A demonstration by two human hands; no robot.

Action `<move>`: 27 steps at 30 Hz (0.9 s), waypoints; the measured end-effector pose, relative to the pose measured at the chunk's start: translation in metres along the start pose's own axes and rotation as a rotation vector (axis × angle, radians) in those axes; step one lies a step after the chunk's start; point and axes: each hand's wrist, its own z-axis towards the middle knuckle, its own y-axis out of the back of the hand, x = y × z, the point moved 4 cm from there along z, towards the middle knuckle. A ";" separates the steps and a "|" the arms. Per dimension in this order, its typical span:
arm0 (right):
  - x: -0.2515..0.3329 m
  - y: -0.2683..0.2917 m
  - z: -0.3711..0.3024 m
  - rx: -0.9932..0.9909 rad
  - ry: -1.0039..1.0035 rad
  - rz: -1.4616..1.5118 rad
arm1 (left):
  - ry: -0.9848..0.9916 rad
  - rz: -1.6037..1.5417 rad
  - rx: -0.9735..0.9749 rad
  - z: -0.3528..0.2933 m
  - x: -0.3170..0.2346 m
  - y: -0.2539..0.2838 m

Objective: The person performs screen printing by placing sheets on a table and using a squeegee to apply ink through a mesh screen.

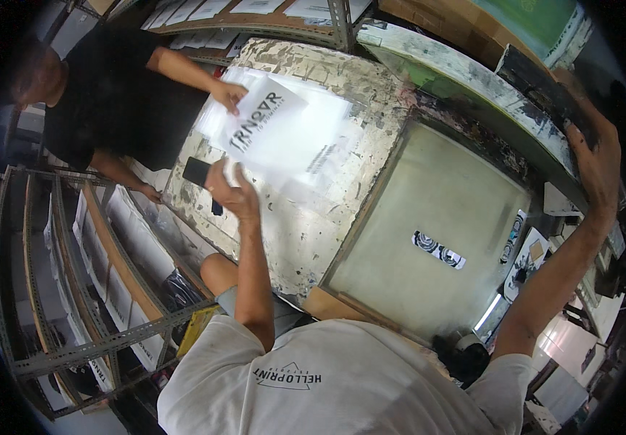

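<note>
Both arms are bare below the elbow and spread well apart. The left forearm (253,268) rises nearly straight from the elbow; the left wrist (248,214) tips the left hand (234,192) toward the person's left. Its fingers (216,178) are loosely curled, with the left thumb (241,176) standing apart from them. Fingertip contact on this side cannot be determined. The right forearm (570,264) extends farther out, slanting up and outward. The right wrist (603,206) leads to the right hand (597,148), raised higher than the left, its fingers reaching forward in a grip. The right thumb (579,143) lies on the inner side; a dark mark shows at its tip.
</note>
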 end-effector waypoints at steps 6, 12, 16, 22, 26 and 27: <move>0.003 0.002 0.005 -0.004 0.008 -0.030 | -0.192 -0.114 0.624 -0.069 -0.073 -0.066; 0.008 0.005 0.006 0.038 0.027 -0.030 | 0.112 -0.086 0.802 -0.102 -0.042 -0.095; 0.007 0.005 0.005 0.016 0.000 -0.038 | 0.166 -0.256 0.595 -0.101 -0.024 -0.104; 0.005 0.002 0.006 0.003 0.036 0.000 | 0.055 -0.126 0.666 -0.100 -0.006 -0.097; -0.006 0.001 0.010 0.015 0.024 0.022 | 0.143 -0.185 0.627 -0.079 -0.010 -0.103; -0.007 -0.001 0.011 0.016 0.032 0.029 | 0.224 -0.278 0.614 -0.071 -0.010 -0.103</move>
